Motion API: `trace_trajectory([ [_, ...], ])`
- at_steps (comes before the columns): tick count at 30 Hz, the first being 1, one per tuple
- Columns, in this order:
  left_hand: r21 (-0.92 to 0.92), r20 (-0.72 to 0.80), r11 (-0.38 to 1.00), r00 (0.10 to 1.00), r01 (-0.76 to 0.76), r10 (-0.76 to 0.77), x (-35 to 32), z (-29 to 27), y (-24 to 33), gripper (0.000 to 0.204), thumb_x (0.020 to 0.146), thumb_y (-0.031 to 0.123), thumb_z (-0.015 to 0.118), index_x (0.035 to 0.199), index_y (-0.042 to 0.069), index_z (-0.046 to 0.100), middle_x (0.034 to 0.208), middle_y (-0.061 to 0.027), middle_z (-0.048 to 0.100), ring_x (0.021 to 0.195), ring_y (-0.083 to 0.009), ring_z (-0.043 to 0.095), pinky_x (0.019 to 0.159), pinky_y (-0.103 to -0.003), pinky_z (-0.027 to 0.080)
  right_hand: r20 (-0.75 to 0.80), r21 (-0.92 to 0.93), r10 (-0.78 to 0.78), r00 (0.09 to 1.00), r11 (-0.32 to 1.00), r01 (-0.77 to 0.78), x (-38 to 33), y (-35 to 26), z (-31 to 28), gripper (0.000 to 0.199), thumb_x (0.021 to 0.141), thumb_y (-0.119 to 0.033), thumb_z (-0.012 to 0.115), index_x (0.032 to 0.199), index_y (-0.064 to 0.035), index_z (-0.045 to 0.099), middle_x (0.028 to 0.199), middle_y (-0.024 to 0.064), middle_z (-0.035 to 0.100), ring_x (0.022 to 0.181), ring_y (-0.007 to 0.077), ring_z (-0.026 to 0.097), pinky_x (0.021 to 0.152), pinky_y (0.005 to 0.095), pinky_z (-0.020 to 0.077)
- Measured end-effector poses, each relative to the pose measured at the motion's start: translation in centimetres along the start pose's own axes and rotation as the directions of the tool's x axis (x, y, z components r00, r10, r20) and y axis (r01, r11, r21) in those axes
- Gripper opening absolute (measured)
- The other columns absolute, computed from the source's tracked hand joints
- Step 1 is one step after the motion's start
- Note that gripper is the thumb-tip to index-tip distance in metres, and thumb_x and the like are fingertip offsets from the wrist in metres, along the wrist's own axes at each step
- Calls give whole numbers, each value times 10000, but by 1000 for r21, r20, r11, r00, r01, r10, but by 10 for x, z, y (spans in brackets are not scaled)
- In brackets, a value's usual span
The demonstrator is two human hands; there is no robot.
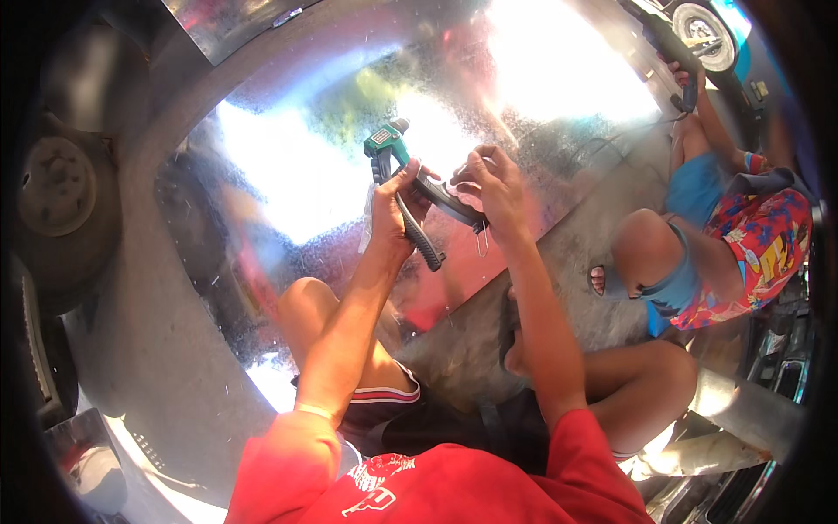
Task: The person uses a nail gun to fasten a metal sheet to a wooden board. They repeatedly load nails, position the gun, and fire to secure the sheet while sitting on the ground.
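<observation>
A hand riveter with a green head (384, 138) and two black handles is held over the shiny metal sheet. My left hand (397, 203) grips it just below the head, with the handles spread apart. Clear plastic (367, 218) hangs beside that hand's palm. My right hand (494, 188) is closed in a pinch near the end of the longer handle. Whatever lies between its fingertips is too small to make out. A thin wire loop (482, 242) dangles from that handle's end.
The reflective metal sheet (305, 105) spreads in front of me, with strong glare. On the right another person in a flowered shirt (758, 253) sits holding a dark tool (688, 87). A wheel (59, 188) stands at the left, and another wheel (701, 37) at the upper right.
</observation>
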State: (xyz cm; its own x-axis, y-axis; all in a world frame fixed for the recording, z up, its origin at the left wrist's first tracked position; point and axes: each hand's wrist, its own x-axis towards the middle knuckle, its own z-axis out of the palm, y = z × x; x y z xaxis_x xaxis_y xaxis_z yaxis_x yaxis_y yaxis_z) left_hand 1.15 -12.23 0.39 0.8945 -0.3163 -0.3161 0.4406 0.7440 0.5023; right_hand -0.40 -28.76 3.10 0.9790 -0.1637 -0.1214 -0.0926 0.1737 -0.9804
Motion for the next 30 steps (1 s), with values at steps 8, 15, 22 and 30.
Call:
trace_trajectory([
  [8, -11, -44, 1000, 999, -6, 5, -8, -14, -21, 310, 985, 348, 640, 1043, 59, 545, 831, -77, 614, 655, -221, 628, 602, -401, 542, 133, 542, 80, 988, 829, -140, -52, 33, 26, 222, 1057, -313, 534, 1054, -91, 536, 881, 13, 571, 792, 85, 528, 698, 220, 450],
  [15, -88, 39, 982, 985, 170, -167, -17, -2, -9, 464, 943, 395, 678, 1198, 18, 590, 1045, -129, 652, 1046, -256, 620, 936, -413, 485, 78, 480, 188, 979, 853, -202, -22, 5, -17, 151, 1049, -253, 545, 1026, -104, 540, 862, 0, 531, 714, 99, 488, 692, 230, 418],
  [22, 12, -67, 999, 997, -30, 31, -18, 2, -23, 422, 905, 448, 736, 1011, 57, 619, 856, -66, 649, 745, -167, 658, 690, -309, 545, 128, 451, 77, 989, 883, -127, -49, 26, 4, 125, 1061, -233, 520, 1048, -110, 534, 859, 1, 532, 647, 57, 414, 608, 207, 386],
  [30, -248, 51, 966, 997, 73, -62, -18, 0, -6, 556, 920, 527, 680, 1188, 56, 556, 855, -62, 638, 813, -194, 660, 697, -331, 540, -18, 419, -3, 1000, 908, 11, -32, -23, 6, 140, 1058, -219, 523, 1046, -81, 541, 850, -5, 544, 735, 64, 472, 655, 206, 409],
])
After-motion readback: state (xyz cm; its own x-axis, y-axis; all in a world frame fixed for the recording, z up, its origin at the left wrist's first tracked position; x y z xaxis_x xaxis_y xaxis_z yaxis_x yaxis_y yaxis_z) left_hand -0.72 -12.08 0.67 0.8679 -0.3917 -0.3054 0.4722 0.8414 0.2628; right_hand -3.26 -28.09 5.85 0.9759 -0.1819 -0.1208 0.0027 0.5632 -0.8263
